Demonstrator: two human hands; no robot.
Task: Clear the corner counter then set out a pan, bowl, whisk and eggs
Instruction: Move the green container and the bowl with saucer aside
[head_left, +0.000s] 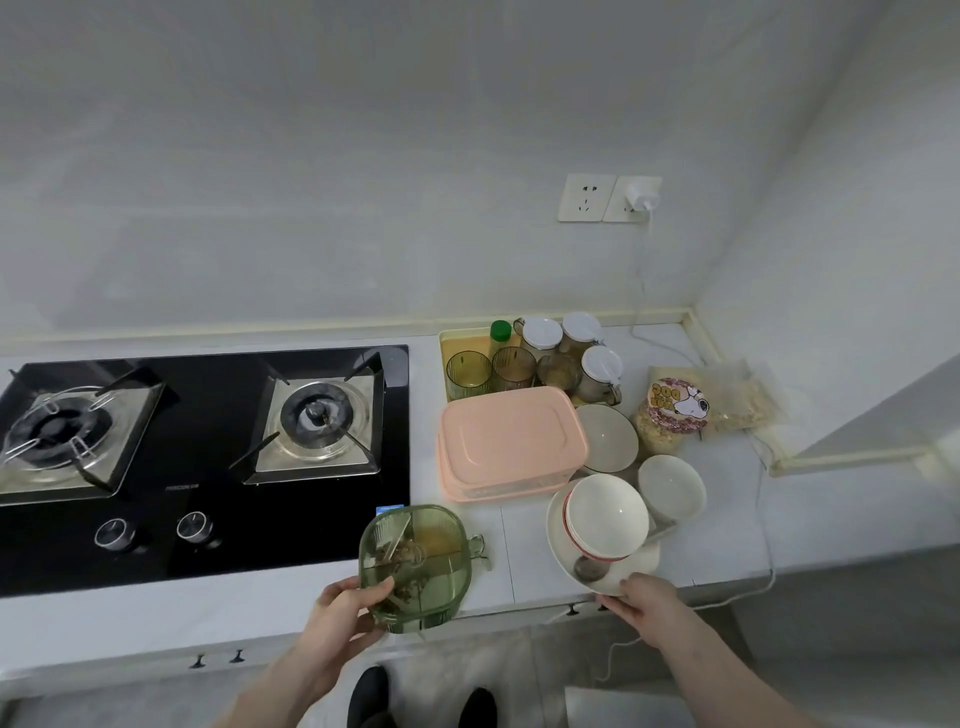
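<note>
Left hand (345, 610) curled around green container (415, 566), right hand (641, 597) pinching plate (563, 558) rim

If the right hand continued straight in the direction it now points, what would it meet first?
The right hand grips the near rim of the plate and points up-left. Straight on lies the spoon, then the stacked bowls; depth is hard to judge.
</note>
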